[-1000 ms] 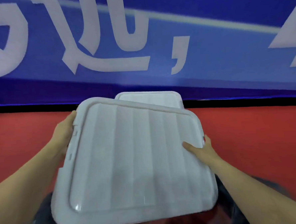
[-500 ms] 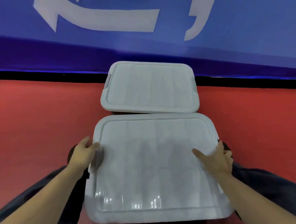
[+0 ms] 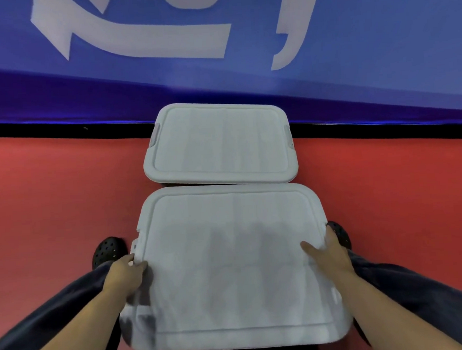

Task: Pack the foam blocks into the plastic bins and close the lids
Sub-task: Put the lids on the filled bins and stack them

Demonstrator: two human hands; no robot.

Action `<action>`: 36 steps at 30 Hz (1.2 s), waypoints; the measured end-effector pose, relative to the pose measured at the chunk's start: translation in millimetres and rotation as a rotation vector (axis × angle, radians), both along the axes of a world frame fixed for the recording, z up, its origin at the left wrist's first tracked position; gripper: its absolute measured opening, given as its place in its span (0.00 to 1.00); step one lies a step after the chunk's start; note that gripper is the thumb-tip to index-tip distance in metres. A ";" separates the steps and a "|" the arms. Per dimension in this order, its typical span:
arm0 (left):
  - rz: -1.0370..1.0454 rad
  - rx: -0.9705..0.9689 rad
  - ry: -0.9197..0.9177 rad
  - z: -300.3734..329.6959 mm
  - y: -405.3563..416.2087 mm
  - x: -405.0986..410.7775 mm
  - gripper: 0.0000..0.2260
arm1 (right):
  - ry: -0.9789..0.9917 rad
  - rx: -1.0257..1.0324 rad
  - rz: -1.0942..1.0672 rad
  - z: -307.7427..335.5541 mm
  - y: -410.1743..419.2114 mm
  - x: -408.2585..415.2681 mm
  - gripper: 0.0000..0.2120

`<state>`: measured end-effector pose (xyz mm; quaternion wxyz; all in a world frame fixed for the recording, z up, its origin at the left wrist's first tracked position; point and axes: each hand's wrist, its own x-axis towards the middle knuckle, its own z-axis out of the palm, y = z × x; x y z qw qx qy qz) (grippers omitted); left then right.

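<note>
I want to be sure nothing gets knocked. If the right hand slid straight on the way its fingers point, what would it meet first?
The right hand lies at the near lid's right edge, fingers pointing away from the person. Straight on, it would probably just follow that edge; past the lid's far corner, the far bin's lid comes next, though depth is unclear.

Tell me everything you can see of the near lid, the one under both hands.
The near lid is pale grey-white plastic, rectangular with rounded corners, a raised border and faint ribs. It lies roughly flat atop its bin, which is hidden below. The left hand grips its left edge; the right hand rests on its right edge. Whether it is latched cannot be told.
</note>
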<state>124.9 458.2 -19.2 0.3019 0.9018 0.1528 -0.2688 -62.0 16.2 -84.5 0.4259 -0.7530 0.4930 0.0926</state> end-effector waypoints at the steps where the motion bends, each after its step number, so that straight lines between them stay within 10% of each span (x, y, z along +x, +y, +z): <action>1: 0.000 -0.003 -0.010 -0.7 0.0 0.9 0.20 | 0.005 0.000 -0.005 -9.8 -6.5 -0.1 0.58; 10: 0.036 0.000 0.003 -5.6 -3.5 9.5 0.05 | 0.077 -0.103 0.016 40.3 22.9 7.2 0.46; 36: -0.077 0.035 -0.057 4.4 0.1 3.0 0.11 | 0.025 -0.072 -0.012 23.6 23.6 -1.1 0.44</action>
